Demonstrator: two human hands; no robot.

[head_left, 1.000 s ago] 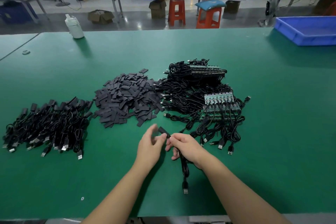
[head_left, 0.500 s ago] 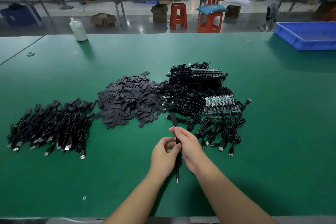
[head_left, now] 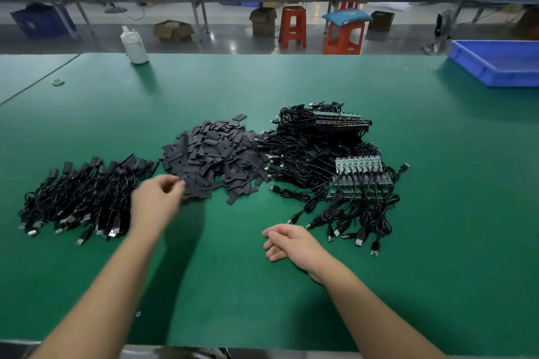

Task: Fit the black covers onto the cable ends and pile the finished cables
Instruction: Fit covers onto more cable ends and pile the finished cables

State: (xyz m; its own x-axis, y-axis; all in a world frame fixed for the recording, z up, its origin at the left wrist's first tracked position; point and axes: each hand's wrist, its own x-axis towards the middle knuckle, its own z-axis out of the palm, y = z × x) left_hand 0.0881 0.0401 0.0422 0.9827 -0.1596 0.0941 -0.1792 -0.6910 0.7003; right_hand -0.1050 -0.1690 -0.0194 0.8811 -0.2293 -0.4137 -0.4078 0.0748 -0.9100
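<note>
Clearly, we were between two cables, with three heaps laid out in working order.

On the green table (head_left: 291, 87) the finished cables (head_left: 81, 198) lay in a heap at our left, the black covers (head_left: 215, 154) in the middle, and the uncovered cables (head_left: 329, 160) with their small green boards at the right, so that the work could pass from right to left. Our left hand (head_left: 159, 198) hung blurred at the edge between the finished heap and the covers; its fingers looked loosely curled, but we could not tell if they pinched anything. Our right hand (head_left: 291, 242) rested on the table near the uncovered cables, fingers relaxed and a little bent, holding nothing, probably ready to reach for a next cable.
</note>
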